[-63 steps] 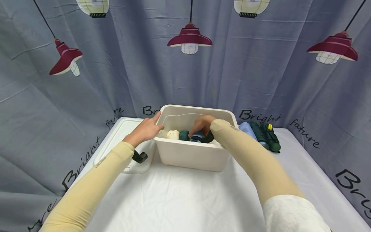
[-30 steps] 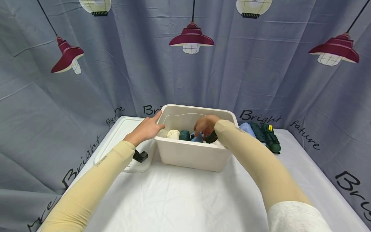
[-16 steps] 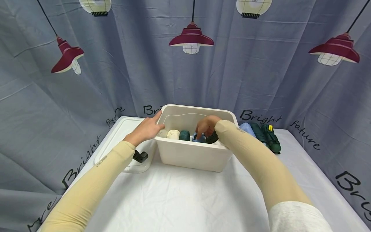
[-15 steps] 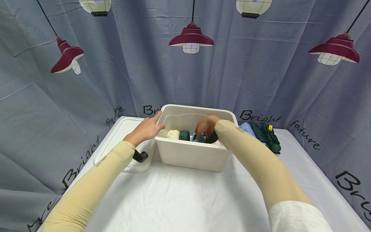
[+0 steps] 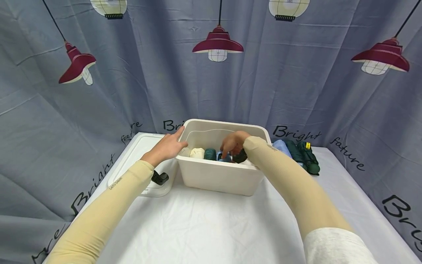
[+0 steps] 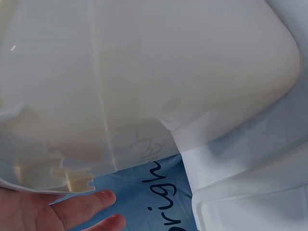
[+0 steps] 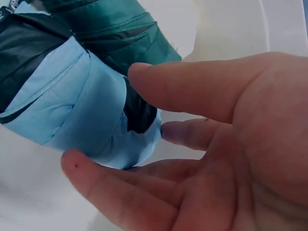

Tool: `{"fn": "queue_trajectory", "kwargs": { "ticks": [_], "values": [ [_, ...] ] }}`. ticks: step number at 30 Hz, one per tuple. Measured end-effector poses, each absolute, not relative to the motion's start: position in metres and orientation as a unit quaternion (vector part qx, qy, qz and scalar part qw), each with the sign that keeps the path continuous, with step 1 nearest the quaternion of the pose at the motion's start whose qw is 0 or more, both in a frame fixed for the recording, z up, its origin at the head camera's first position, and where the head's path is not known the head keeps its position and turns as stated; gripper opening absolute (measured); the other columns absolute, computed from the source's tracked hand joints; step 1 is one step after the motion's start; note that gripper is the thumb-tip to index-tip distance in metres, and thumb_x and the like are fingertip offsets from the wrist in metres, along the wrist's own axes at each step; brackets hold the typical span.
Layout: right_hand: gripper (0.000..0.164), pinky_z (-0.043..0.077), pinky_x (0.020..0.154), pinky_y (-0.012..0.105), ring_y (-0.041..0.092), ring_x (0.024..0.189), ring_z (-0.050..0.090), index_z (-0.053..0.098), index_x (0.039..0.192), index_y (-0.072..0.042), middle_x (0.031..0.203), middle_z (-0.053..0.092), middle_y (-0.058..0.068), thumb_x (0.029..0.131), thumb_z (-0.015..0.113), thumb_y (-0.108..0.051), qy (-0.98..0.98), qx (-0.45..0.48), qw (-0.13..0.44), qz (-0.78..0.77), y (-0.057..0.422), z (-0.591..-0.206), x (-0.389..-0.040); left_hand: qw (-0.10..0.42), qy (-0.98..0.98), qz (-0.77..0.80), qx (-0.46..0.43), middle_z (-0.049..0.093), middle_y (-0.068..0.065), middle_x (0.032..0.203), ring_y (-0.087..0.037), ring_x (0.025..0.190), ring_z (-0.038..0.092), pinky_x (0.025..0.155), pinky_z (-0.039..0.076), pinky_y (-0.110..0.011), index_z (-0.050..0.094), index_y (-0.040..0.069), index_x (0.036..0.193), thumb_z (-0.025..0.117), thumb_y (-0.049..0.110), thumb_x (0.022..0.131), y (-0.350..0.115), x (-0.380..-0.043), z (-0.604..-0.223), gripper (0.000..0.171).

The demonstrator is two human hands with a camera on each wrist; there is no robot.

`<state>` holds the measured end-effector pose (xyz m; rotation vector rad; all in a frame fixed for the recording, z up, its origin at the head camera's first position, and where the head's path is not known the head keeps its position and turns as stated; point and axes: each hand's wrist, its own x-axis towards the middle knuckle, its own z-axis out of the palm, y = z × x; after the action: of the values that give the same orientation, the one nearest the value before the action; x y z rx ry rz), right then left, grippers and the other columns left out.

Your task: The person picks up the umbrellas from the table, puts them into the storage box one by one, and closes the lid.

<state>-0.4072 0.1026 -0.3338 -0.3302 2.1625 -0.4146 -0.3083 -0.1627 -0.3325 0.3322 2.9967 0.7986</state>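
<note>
**Reaching In, Holding On**

Far left, flat on the white cloth-covered counter (image 5: 211,223): a white plastic lid (image 5: 145,145), set aside, likely to leave room for reaching in. Next, the left grip (image 5: 165,148), fingers straight, touching the edge of an off-white plastic bin (image 5: 219,178), maybe to keep it still. Inside, side by side, perhaps to save space: a cream cloth roll (image 5: 197,153), a dark green cloth roll (image 5: 210,154), then a light blue and black cloth roll (image 7: 82,106), with the right grip (image 5: 233,142) bent loosely round its end. Past the bin, lying close together: a light blue cloth bundle (image 5: 281,147) and two dark green cloth bundles (image 5: 308,157).
</note>
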Motion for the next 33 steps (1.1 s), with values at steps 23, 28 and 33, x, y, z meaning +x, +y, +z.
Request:
{"fn": "queue_trajectory", "kwargs": {
  "ticks": [23, 28, 33],
  "values": [
    [0.083, 0.055, 0.069, 0.028, 0.018, 0.072, 0.068, 0.004, 0.161, 0.001, 0.160, 0.031, 0.023, 0.100, 0.058, -0.014, 0.840, -0.114, 0.496, -0.187, 0.104, -0.333, -0.402, 0.013, 0.962, 0.252, 0.107, 0.061, -0.027, 0.131, -0.030, 0.103, 0.059, 0.097, 0.045, -0.048, 0.011, 0.018, 0.164, 0.047, 0.041, 0.097, -0.162, -0.309, -0.334, 0.080],
    [0.082, 0.056, 0.076, 0.034, 0.029, 0.086, 0.071, 0.005, 0.161, 0.000, 0.144, 0.045, 0.036, 0.100, 0.057, -0.016, 0.851, -0.118, 0.479, -0.182, 0.110, -0.325, -0.397, 0.010, 0.962, 0.252, 0.105, 0.060, -0.027, 0.134, -0.031, 0.103, 0.059, 0.097, 0.045, -0.048, 0.012, 0.018, 0.164, 0.049, 0.042, 0.096, -0.162, -0.309, -0.333, 0.081],
    [0.079, 0.042, 0.107, 0.048, 0.039, 0.122, 0.062, 0.015, 0.162, -0.006, 0.143, 0.050, 0.032, 0.099, 0.059, -0.026, 0.877, -0.144, 0.438, -0.133, 0.119, -0.310, -0.394, 0.010, 0.963, 0.247, 0.109, 0.057, -0.027, 0.139, -0.030, 0.104, 0.060, 0.097, 0.045, -0.049, 0.012, 0.018, 0.164, 0.047, 0.042, 0.096, -0.164, -0.310, -0.334, 0.080]
  ]
}}
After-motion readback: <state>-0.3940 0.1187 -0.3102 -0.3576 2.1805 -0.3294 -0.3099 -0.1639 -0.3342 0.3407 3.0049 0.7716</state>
